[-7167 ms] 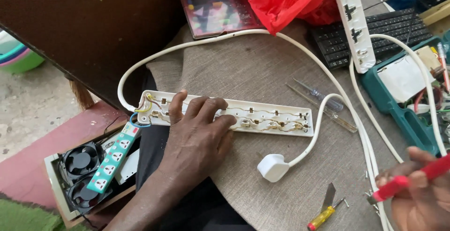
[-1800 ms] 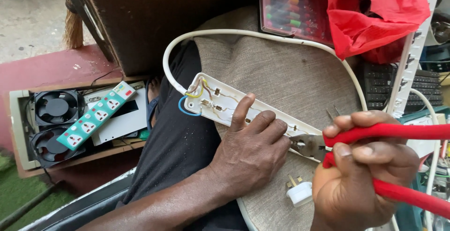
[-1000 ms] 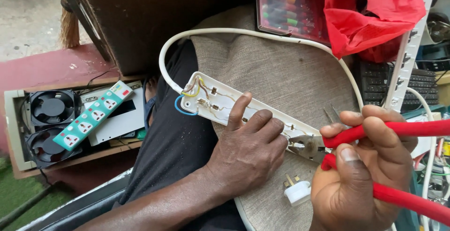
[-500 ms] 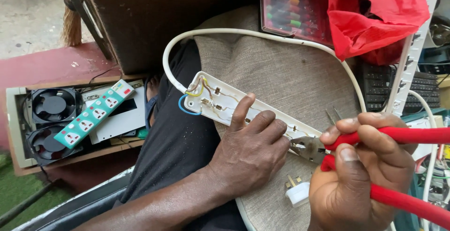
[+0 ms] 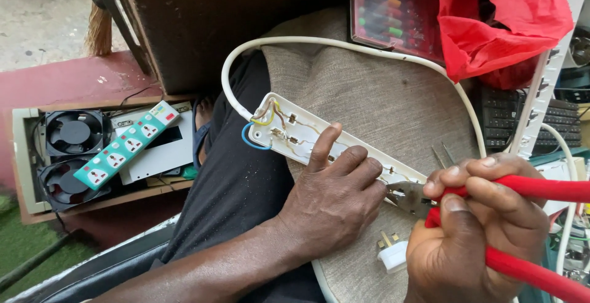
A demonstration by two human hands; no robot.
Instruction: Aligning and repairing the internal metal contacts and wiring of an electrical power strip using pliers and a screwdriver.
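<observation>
An opened white power strip, cover off and wiring exposed, is lying diagonally across a beige cushion on your lap, its near end w/ yellow, brown and blue wires pointing toward the upper left. A white cable is looping out from that end, arcing over the cushion and running down the right side.

Your left hand is pressing flat on the strip's middle, fingers spread narrow, index finger stretched along the open housing; it's pinning the strip, not gripping it. Your right hand is wrapping tight round the 2 red handles of a pair of pliers, thumb on top. The metal nose of the pliers is sitting at the strip's far end, just beside your left fingertips; can't tell what it's biting on, if anything.

A white plug w/ brass pins is lying on the cushion just below the pliers, between your 2 hands. A pair of thin metal tweezers is resting near the strip's far end.

Further out: a red plastic bag at upper right, a case of coloured pieces beside it, a black keyboard and a long white strip cover at the right edge. At left, a green-and-white socket strip is lying over a box holding 2 black fans.
</observation>
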